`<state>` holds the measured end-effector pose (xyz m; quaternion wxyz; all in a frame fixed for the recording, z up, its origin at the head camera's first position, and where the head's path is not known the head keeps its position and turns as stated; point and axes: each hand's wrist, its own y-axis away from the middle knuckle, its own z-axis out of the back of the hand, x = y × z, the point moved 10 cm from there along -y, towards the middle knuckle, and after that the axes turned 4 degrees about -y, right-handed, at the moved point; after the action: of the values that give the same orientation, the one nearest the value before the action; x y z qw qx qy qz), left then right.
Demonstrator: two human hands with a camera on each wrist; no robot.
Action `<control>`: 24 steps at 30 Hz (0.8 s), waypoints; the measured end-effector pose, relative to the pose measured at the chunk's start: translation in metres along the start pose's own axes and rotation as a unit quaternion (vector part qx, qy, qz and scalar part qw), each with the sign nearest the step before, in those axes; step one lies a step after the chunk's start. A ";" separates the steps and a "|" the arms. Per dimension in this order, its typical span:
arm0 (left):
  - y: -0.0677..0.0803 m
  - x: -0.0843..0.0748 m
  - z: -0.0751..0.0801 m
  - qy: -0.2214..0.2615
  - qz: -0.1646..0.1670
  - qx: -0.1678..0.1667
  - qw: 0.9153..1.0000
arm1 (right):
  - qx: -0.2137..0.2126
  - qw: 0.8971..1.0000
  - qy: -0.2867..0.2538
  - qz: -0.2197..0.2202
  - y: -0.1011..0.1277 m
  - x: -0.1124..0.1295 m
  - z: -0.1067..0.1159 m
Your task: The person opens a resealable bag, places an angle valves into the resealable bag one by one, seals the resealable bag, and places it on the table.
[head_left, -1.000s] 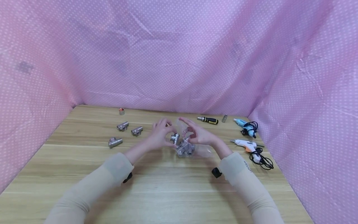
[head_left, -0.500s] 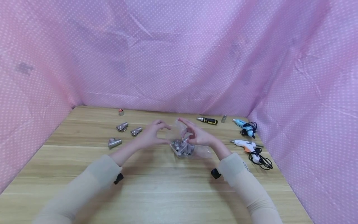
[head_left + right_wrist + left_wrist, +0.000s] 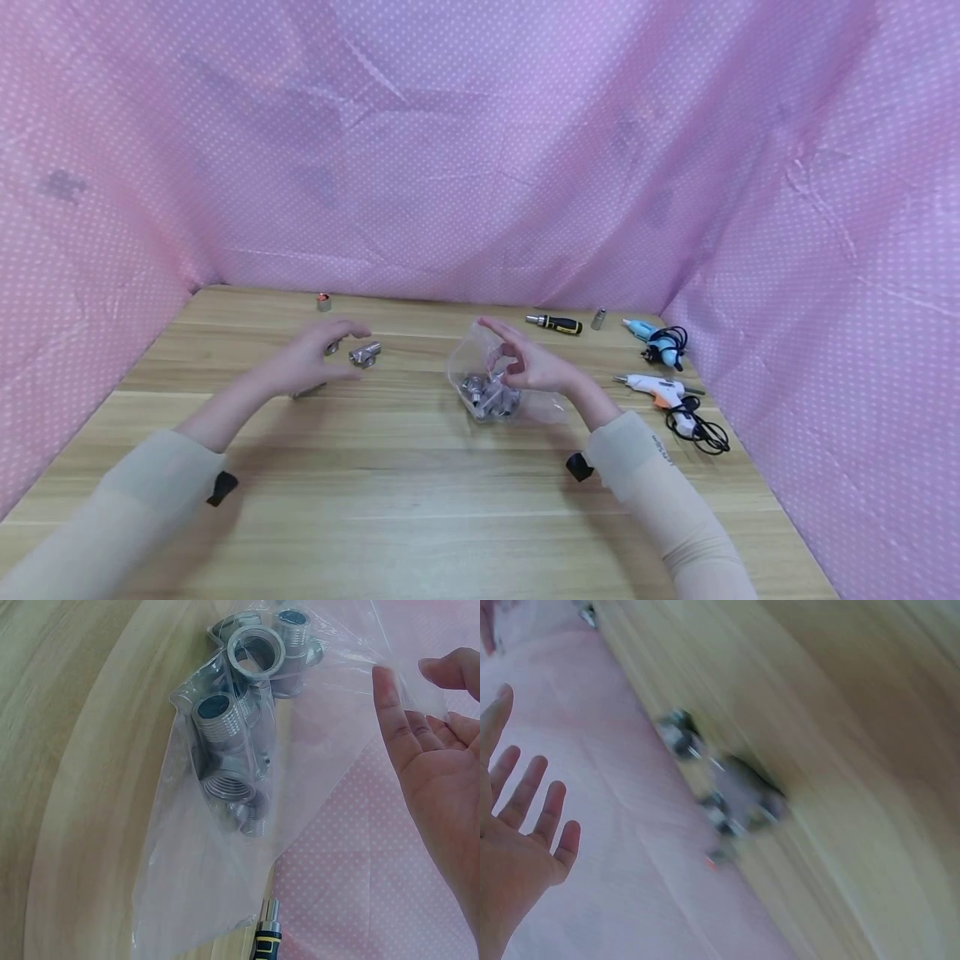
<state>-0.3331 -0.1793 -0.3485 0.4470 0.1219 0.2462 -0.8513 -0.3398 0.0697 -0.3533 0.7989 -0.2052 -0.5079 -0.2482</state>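
Head view: L hand (image 3: 311, 360) fingers spread over 3 tee fittings (image 3: 365, 353); R hand (image 3: 528, 363) pinches 1 bag (image 3: 480, 375).

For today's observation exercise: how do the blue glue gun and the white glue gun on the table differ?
The blue glue gun lies farther back, near the cloth wall; the white glue gun lies nearer the person. The blue one's black cord is bunched up against its body, while the white one's cord trails in loops toward the table's front edge. The white one has an orange trigger. Both lie on their sides, nozzles pointing left.

Beige long sleeves, a small black device at each wrist, perhaps faint lettering on the right cuff
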 end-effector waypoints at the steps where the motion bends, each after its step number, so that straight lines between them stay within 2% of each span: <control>1: 0.004 0.006 0.001 0.001 0.003 0.005 1.000 | -0.001 1.000 0.000 0.000 0.000 -0.002 0.001; 3: 0.013 0.016 0.001 -0.004 0.002 0.013 1.000 | -0.002 1.000 0.002 0.000 -0.001 -0.008 0.002; 7: 0.029 0.041 -0.003 -0.006 0.020 0.031 0.999 | -0.008 1.000 0.007 0.005 -0.003 -0.022 0.006; 12: 0.047 0.070 -0.011 -0.009 0.048 0.053 0.997 | -0.004 1.000 0.002 0.007 -0.003 -0.027 0.006; 18: 0.060 0.087 -0.019 0.002 0.055 0.072 0.996 | 0.001 1.000 0.008 0.008 -0.003 -0.028 0.006; 24: 0.061 0.098 -0.028 0.037 0.075 0.094 0.992 | -0.003 1.000 0.010 0.000 -0.003 -0.026 0.006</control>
<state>-0.3392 -0.2626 -0.4336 0.4869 0.2128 0.1715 -0.8296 -0.3555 0.0759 -0.3744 0.8034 -0.2054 -0.4989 -0.2517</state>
